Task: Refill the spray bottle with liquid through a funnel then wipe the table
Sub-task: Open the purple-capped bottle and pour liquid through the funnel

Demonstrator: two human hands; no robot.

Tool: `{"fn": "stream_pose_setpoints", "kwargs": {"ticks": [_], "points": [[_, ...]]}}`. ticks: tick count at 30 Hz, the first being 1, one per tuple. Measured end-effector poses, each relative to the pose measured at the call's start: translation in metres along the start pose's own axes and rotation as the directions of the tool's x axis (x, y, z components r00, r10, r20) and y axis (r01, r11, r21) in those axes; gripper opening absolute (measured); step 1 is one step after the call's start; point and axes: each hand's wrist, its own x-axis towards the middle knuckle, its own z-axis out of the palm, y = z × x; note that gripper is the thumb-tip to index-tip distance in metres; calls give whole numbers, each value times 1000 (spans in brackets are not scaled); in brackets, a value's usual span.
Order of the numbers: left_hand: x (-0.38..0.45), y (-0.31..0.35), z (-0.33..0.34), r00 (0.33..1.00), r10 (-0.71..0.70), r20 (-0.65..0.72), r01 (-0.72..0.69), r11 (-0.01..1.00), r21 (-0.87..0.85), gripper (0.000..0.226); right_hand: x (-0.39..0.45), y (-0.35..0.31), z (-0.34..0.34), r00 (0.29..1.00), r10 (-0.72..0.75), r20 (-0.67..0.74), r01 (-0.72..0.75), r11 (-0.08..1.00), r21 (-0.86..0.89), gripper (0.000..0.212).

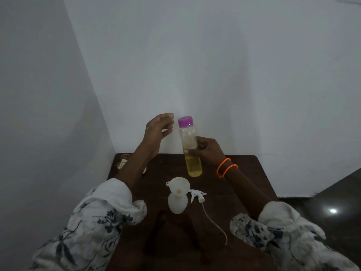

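Above dark table [244, 173]: refill bottle [190, 147] of yellow liquid, upright, gripped mid-body by right hand [209, 151]; left hand [158, 128] loosely curled, empty, beside purple cap [185, 121], apparently for unscrewing. Below: funnel [178, 185] seated in spray bottle [177, 202]; trigger head [198, 194] laid alongside.
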Motion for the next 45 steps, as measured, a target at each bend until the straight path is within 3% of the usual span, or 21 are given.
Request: {"fn": "stream_pose_setpoints", "kwargs": {"ticks": [2,5,9,11,14,17,23,25,29,35,38,41,45], "points": [[0,-1,0,997,-2,75,-3,998,64,29,-1,-1,0,1000,0,-3,0,1000,-4,51],[0,0,0,984,11,179,-31,993,110,40,-1,-2,0,1000,-2,-2,2,1000,2,52],[0,3,7,995,39,90,-56,978,202,50,-4,-2,2,1000,-4,7,5,1000,-22,68],[-1,4,9,995,33,97,-55,973,226,57,-6,-4,4,1000,-9,15,10,1000,-23,64],[-1,4,7,982,-13,190,-11,993,120,58,-10,-7,7,999,-8,34,9,1000,-6,45],[-4,4,-2,955,-11,297,11,1000,1,46,-13,-6,9,1000,5,28,-5,999,31,47],[-8,1,-11,970,-6,244,-24,993,119,44,-22,-2,13,999,1,54,-1,1000,5,56],[-9,1,-10,959,-27,282,7,997,72,40,-25,-1,15,998,-11,60,13,1000,-19,60],[-7,0,-16,918,-41,394,56,998,-25,51,-27,-4,17,999,-16,38,17,1000,-10,48],[-8,1,-11,945,-52,323,17,994,112,67,-29,-3,17,999,-29,16,30,998,-48,51],[-5,-1,-10,923,-70,377,52,997,58,60,-29,-3,16,999,-35,11,36,998,-48,49],[-6,-2,-12,900,-69,431,52,997,52,68,-29,0,15,999,-37,4,37,998,-49,51],[-6,-1,-9,933,-57,356,-6,985,171,82,-30,0,18,999,-42,11,43,996,-78,55]]}}
